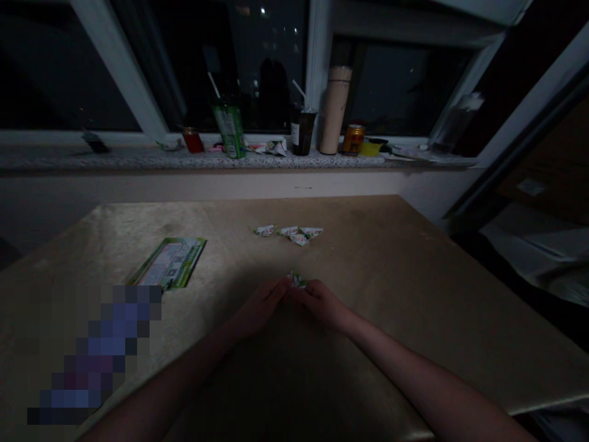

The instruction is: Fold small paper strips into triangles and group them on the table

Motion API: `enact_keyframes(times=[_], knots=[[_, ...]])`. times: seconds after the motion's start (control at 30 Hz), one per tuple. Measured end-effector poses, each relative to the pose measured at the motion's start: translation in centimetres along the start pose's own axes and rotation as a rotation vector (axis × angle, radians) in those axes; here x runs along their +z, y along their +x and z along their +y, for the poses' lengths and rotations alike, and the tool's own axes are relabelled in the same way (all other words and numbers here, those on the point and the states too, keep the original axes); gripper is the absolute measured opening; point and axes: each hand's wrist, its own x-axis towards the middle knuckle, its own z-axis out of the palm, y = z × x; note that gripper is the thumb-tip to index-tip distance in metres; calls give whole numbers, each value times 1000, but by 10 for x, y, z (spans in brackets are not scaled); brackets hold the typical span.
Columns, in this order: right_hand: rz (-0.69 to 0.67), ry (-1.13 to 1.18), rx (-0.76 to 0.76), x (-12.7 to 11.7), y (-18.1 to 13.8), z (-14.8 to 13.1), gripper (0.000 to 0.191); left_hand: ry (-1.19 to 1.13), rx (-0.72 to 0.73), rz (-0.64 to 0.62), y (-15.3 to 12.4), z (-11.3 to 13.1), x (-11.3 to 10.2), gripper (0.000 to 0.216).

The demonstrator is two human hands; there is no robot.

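head: left hand (263, 305), right hand (323, 303) half hide folded paper (297, 280).

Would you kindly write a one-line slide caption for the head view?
Left hand and right hand pinch a small folded paper on the table, other folded pieces beyond.

Five folded papers (299, 239) (one held), one leaflet (169, 263)

Folded paper piece (297, 280) at my fingertips: white, green print. Four folded pieces (289, 232) ahead: white, green and red specks. Leaflet (168, 263): green border, pale centre. Table (414, 270): tan. Cup (229, 129): green. Can (353, 139): orange-gold.
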Motion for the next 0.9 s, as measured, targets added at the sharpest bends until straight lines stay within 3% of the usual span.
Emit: enact_keyframes(times=[0.4, 0.63, 0.77, 0.9], knots=[[49, 164, 3, 0, 6, 16, 48, -103, -31, 25, 3, -15, 6, 35], [44, 293, 5, 2, 6, 14, 50, -94, -64, 75, 2, -10, 2, 35], [8, 231, 28, 0, 6, 11, 51, -97, -68, 94, 0, -8, 1, 37], [55, 205, 10, -5, 6, 9, 50, -103, -65, 83, 2, -9, 2, 39]])
